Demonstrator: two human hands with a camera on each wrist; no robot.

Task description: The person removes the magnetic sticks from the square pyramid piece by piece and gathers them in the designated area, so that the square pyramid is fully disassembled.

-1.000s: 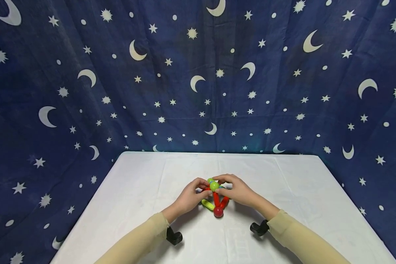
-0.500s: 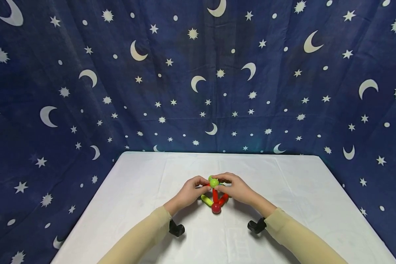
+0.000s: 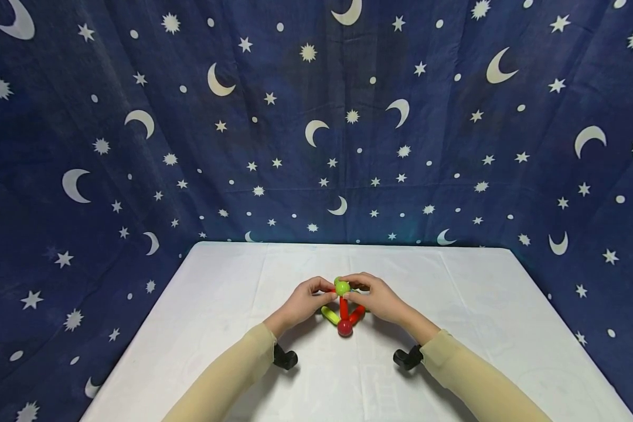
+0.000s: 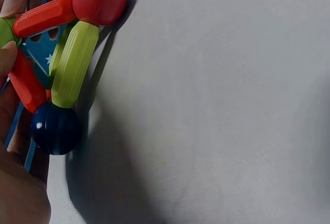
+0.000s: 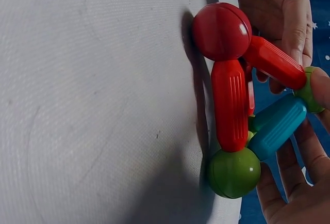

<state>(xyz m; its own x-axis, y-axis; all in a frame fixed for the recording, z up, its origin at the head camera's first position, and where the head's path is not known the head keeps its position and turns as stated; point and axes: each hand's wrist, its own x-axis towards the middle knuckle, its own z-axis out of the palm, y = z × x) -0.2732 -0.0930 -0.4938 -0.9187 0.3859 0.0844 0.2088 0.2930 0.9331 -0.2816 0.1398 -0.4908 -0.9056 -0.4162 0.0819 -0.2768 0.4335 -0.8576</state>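
Observation:
A ball-and-rod toy model (image 3: pixel 344 308) of red, yellow-green and blue rods joined by coloured balls stands on the white cloth. A red ball (image 3: pixel 344 327) forms its near corner, and a green ball (image 3: pixel 342 288) sits on top. My left hand (image 3: pixel 305 302) pinches the model's upper left side by the green ball. From the other side, my right hand (image 3: pixel 375 298) holds the top, its thumb on the green ball. A dark blue ball (image 4: pixel 55 129) is the lower corner in the left wrist view; another green ball (image 5: pixel 234 173) shows in the right wrist view. My hands hide the far parts.
The white-covered table (image 3: pixel 427 375) extends around the model on every side. A dark blue curtain (image 3: pixel 316 170) with moons and stars hangs behind the table and along both sides.
Both hands and the toy model have shifted a little away from me, and the red near ball has moved slightly left. The grip on the top looks the same.

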